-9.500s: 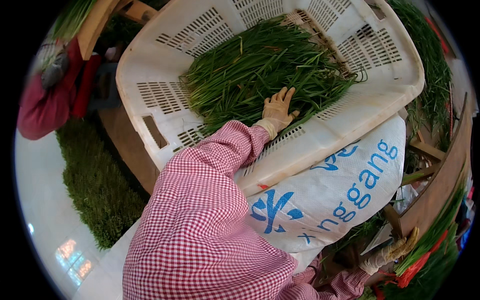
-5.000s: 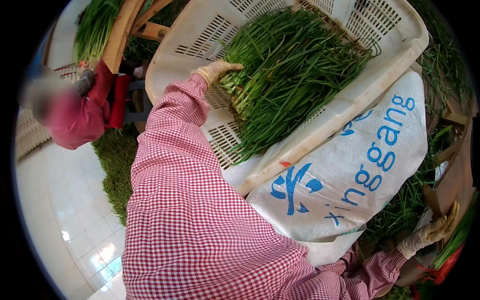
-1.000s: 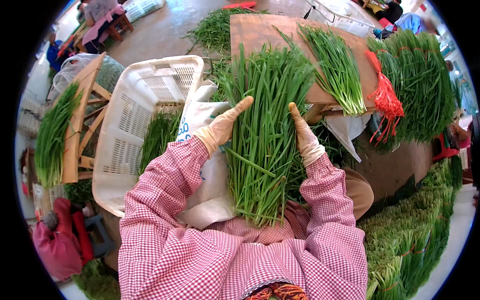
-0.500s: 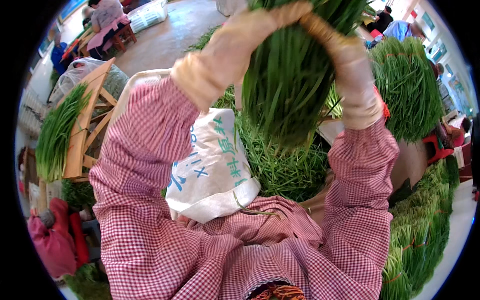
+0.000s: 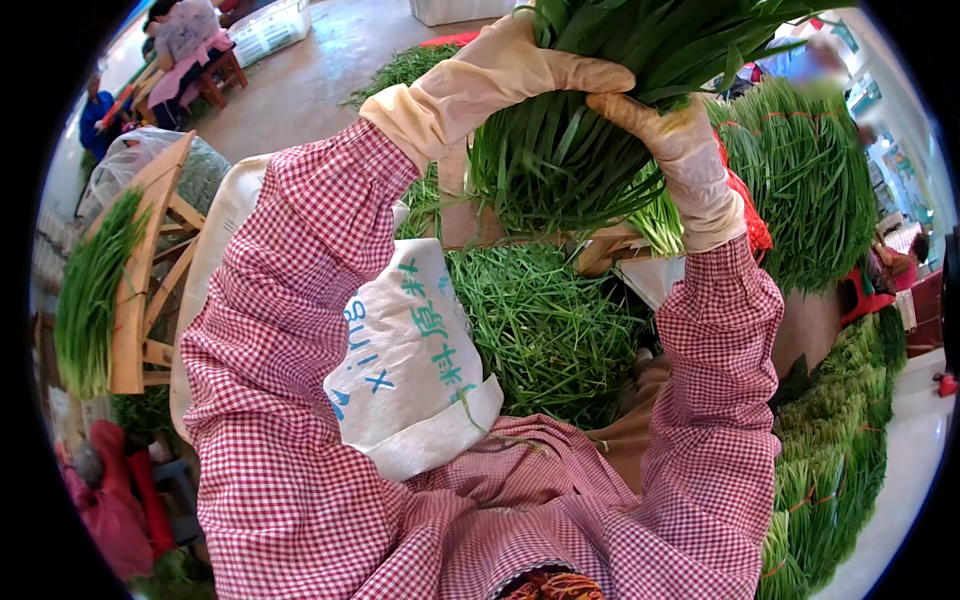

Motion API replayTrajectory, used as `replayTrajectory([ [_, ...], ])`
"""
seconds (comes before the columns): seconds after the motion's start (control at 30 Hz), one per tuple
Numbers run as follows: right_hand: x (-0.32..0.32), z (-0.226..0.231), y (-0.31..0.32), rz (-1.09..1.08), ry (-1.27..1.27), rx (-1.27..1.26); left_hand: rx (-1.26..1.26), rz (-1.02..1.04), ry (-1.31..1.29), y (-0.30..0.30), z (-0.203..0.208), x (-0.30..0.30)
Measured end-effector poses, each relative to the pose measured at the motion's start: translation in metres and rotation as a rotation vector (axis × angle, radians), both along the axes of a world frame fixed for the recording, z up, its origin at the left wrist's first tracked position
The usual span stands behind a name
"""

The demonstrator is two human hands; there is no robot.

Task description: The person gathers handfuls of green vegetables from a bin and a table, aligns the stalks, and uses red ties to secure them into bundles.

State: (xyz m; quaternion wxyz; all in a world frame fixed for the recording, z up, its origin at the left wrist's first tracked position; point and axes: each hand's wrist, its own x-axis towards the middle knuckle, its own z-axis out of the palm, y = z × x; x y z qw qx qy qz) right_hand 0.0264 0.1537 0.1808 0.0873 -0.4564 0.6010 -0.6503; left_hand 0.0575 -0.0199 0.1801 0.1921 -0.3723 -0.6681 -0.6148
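A thick bunch of garlic chives (image 5: pixel 560 165) with long, flat green leaves is gripped between my two hands at the top of the view. My left hand (image 5: pixel 535 75), in a pale rubber glove, wraps round its left and near side. From the right, my gloved right hand (image 5: pixel 675 135) closes on it, thumb close to the left thumb. The bunch's far part runs out of view. Beneath it, loose green leaves (image 5: pixel 550 330) lie heaped. A white cloth sack (image 5: pixel 410 355) with coloured writing rests on my lap, left of the heap.
Tied chive bundles (image 5: pixel 800 180) stand at the right, with more bundles (image 5: pixel 830 470) lower down. Red string (image 5: pixel 745 210) hangs beside my right wrist. At the left, chives (image 5: pixel 100 290) lie on a slanted wooden board (image 5: pixel 145 270). Other people (image 5: pixel 190 40) sit farther back.
My hands, still on the bunch, have come slightly lower in the picture. The hanging leaf ends have risen and spread, uncovering more of the loose leaves below. The view has shifted a little.
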Motion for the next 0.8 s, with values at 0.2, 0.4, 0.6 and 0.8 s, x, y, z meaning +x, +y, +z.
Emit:
replayTrajectory([
  [0.2,-0.036,0.016,-0.008,-0.216,0.231,-0.027,0.245,0.045,-0.191,0.017,0.028,-0.005],
  [0.4,-0.022,0.069,-0.019,-0.076,0.211,-0.202,0.110,-0.024,-0.221,0.001,0.085,0.013],
  [0.6,-0.061,-0.004,-0.017,-0.087,0.219,0.063,0.184,-0.087,-0.294,0.004,0.021,-0.017],
  [0.8,-0.038,0.039,-0.017,-0.131,0.162,-0.108,0.213,-0.022,-0.225,0.017,0.058,-0.006],
])
